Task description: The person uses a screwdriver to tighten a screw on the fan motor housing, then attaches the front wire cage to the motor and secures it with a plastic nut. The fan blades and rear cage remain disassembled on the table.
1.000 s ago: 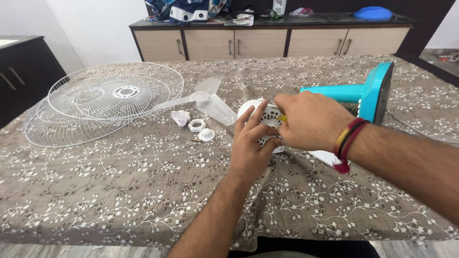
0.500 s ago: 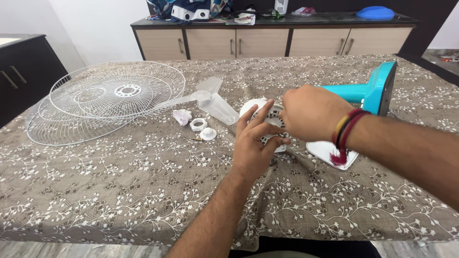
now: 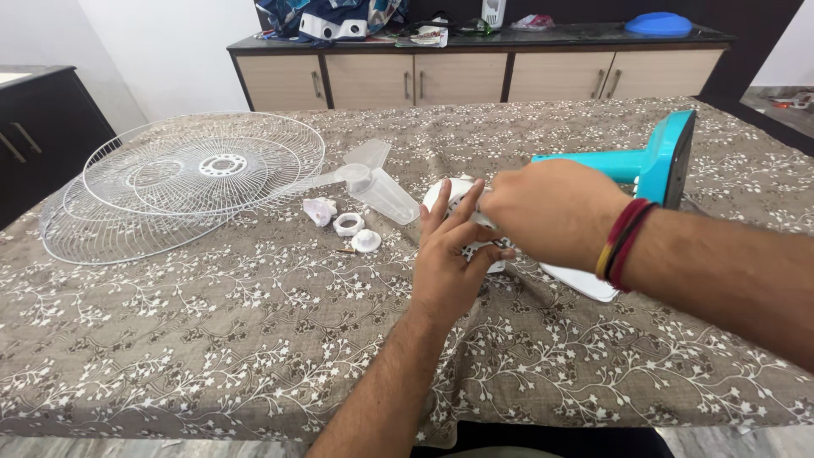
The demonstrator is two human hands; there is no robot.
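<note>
white motor housing [image 3: 454, 193] mostly hidden behind right hand [image 3: 555, 212], grip unclear

Glossy white plastic motor housing [image 3: 454, 193]

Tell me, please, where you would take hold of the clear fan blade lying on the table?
Likely at the hub, from above: it is the raised round middle where the thin blades meet, and it lies clear of the left hand and the small white nuts.

Light: bright, even daylight, seemingly from the right
Shadows: soft, short, under the forearms
Glare: mild on white wall
Blur: slight on right hand [image 3: 555, 212]
Edges: wide-angle stretch
</note>
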